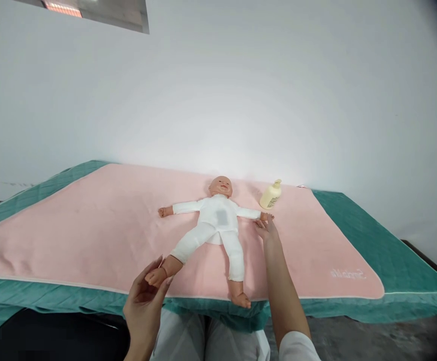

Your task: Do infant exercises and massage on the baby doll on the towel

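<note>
A baby doll (218, 215) with a white cloth body lies on its back on a pink mat (120, 225), head toward the wall and arms spread. At the near edge of the mat, my left hand (146, 296) is closed around the doll's foot on the left side. My right hand (267, 229) is at the doll's hand on the right side, its fingertips touching it from below. Just beyond my right hand stands a pale yellow pump bottle (271, 195).
Under the mat is a green padded cover (376, 240) that shows at both sides and along the front edge. A white wall (218, 90) rises behind. My legs (206, 338) are below the front edge, beside a black surface (60, 336) at the lower left.
</note>
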Action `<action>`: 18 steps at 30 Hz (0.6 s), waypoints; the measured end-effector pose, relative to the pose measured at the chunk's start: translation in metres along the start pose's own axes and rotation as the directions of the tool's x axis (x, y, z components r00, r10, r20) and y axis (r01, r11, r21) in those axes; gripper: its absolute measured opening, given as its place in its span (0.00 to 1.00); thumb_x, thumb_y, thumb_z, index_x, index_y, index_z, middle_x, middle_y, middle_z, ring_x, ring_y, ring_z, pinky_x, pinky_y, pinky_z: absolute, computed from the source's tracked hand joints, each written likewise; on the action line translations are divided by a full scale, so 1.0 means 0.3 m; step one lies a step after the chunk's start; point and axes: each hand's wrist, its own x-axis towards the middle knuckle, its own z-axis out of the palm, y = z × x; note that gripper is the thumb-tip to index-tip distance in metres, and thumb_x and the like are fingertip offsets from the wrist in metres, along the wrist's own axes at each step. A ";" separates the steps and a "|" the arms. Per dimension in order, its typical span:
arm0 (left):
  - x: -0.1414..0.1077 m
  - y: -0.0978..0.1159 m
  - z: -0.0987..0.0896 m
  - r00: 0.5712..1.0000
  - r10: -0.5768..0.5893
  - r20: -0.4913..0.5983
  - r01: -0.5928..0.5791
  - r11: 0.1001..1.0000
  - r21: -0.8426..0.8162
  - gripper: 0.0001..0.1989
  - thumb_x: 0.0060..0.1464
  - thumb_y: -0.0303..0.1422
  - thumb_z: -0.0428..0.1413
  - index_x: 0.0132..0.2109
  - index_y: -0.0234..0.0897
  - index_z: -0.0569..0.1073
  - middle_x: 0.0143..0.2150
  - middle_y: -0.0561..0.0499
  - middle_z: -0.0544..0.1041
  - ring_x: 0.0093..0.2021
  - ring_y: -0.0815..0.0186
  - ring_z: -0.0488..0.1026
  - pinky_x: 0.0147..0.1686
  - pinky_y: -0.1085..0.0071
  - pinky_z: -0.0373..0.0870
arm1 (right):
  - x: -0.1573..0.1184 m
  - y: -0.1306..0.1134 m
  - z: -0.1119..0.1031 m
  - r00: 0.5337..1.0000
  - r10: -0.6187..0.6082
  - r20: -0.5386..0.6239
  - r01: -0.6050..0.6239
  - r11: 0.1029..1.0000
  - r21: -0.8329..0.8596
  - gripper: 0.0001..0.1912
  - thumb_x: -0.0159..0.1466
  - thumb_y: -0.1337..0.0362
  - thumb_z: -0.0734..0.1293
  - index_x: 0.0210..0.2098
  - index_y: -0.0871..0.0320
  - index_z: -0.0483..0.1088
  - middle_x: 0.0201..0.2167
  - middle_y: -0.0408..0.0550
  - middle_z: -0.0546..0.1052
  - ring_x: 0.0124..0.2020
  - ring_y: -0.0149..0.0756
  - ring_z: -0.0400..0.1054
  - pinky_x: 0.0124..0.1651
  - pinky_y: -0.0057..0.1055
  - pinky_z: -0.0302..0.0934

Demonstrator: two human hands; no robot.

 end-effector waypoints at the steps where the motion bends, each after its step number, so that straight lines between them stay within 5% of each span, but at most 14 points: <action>1: 0.001 0.002 0.005 1.000 0.007 -0.003 -0.007 1.000 -0.004 0.26 0.50 0.38 0.66 0.55 0.42 0.71 0.57 0.44 0.76 0.59 0.53 0.72 0.59 0.54 0.70 | 0.001 0.003 0.005 1.000 0.011 -0.027 -0.011 1.000 -0.002 0.13 0.66 0.57 0.60 0.27 0.54 0.63 0.25 0.42 0.69 0.30 0.33 0.69 0.40 0.36 0.72; 5: 0.007 0.005 0.030 0.999 0.052 0.015 -0.052 0.998 -0.021 0.22 0.50 0.37 0.65 0.52 0.40 0.72 0.54 0.45 0.77 0.57 0.53 0.73 0.58 0.53 0.71 | -0.017 0.000 0.033 0.987 0.045 -0.153 -0.046 0.999 0.003 0.12 0.63 0.53 0.64 0.31 0.54 0.66 0.29 0.43 0.71 0.33 0.34 0.72 0.40 0.35 0.73; 9: 0.019 0.018 0.067 0.992 0.122 0.029 -0.122 0.993 -0.005 0.22 0.50 0.35 0.65 0.52 0.40 0.72 0.53 0.46 0.78 0.55 0.54 0.75 0.56 0.56 0.74 | -0.084 -0.022 0.076 0.983 -0.065 -0.171 0.064 0.998 -0.009 0.16 0.60 0.57 0.69 0.45 0.54 0.68 0.44 0.45 0.75 0.43 0.32 0.73 0.44 0.30 0.72; 13: 0.037 0.031 0.117 0.981 0.183 0.061 -0.185 0.982 0.034 0.22 0.50 0.37 0.65 0.51 0.40 0.72 0.52 0.46 0.79 0.54 0.54 0.75 0.53 0.56 0.76 | -0.175 -0.047 0.139 0.952 -0.308 -0.005 0.304 0.943 -0.131 0.25 0.58 0.56 0.71 0.53 0.55 0.68 0.58 0.48 0.69 0.56 0.34 0.67 0.56 0.33 0.65; 18: 0.068 0.027 0.183 0.973 0.206 0.103 -0.214 0.974 0.075 0.23 0.50 0.40 0.65 0.52 0.38 0.71 0.52 0.44 0.78 0.54 0.53 0.76 0.52 0.56 0.77 | -0.279 -0.044 0.206 0.841 -0.474 0.260 0.535 0.799 -0.274 0.26 0.61 0.56 0.69 0.56 0.59 0.66 0.57 0.56 0.72 0.57 0.40 0.67 0.60 0.39 0.62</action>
